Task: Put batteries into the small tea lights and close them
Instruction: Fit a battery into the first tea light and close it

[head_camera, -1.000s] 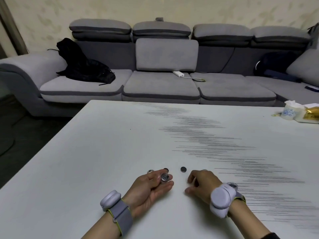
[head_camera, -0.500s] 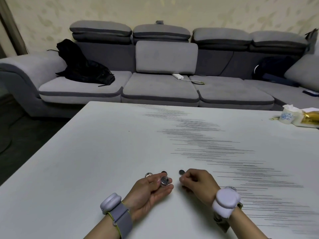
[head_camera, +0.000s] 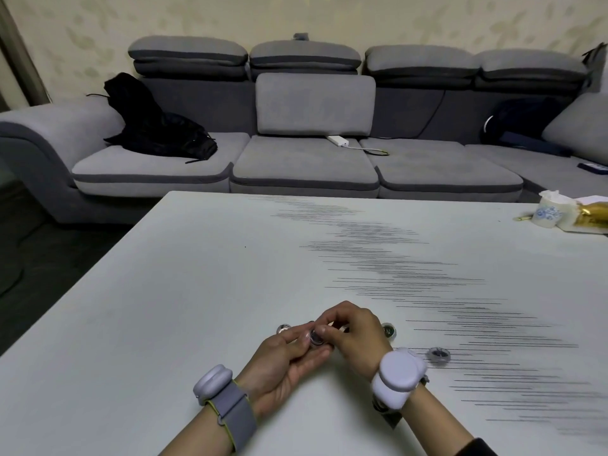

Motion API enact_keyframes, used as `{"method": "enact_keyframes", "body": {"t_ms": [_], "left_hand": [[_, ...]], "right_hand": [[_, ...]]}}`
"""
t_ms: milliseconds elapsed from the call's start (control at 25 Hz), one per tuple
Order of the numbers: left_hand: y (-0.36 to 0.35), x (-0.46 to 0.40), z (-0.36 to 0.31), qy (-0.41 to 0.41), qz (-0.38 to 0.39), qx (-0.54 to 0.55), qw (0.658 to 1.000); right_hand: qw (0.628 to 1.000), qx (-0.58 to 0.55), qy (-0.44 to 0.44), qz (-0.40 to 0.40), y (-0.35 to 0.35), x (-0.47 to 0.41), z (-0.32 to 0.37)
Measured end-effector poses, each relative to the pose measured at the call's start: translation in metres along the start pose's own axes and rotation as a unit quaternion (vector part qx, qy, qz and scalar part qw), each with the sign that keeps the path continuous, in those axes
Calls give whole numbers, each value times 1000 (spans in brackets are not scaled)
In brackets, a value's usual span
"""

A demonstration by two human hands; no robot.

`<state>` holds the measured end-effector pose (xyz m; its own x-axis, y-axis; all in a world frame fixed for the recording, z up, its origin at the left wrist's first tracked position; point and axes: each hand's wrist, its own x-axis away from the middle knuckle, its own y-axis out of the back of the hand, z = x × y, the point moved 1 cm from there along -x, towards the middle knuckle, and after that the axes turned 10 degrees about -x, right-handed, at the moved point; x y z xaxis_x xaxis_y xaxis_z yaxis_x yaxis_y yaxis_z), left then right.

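My left hand (head_camera: 286, 360) lies palm up on the white table (head_camera: 164, 307) and holds a small round tea light (head_camera: 316, 337) in its fingertips. My right hand (head_camera: 353, 334) reaches over from the right, with its fingertips pinched together right on top of that tea light. The small dark battery is hidden inside that pinch. More small tea lights lie on the table: one to the left of my hands (head_camera: 283, 328), one just right of my right hand (head_camera: 389, 330), and one further right (head_camera: 439, 353).
A patterned cup (head_camera: 547, 215) and a gold packet (head_camera: 592, 218) stand at the table's far right edge. A grey sofa (head_camera: 306, 159) with a black bag (head_camera: 158, 126) runs behind the table. Both wrists wear pale bands.
My right hand went to the dark battery on the table, then moved left onto the tea light in my left hand. The battery no longer shows on the table.
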<state>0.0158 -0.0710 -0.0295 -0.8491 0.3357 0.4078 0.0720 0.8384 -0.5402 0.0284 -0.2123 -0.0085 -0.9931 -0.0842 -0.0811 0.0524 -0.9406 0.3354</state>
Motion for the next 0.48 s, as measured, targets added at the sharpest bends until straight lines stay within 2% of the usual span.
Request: {"method": "enact_keyframes", "body": {"t_ms": [160,240,360,440,480], "left_hand": [[-3,3,-2,5,11,4,1000],[-6,5,-2,4,6,3,1000],[-8,5,-1,7,5,2,1000],[-11,4,1,10,6,3,1000],[-13,4,2,12,7,3,1000]], "right_hand": [[999,26,-2,-34,22,-1,5],[988,130,-36,-70,55,-4,-4],[922,320,-186,-110,113,-1,-27],[885,350,-290,-101,137,7,-41],[878,345,-320,-90,143,10,-46]]}}
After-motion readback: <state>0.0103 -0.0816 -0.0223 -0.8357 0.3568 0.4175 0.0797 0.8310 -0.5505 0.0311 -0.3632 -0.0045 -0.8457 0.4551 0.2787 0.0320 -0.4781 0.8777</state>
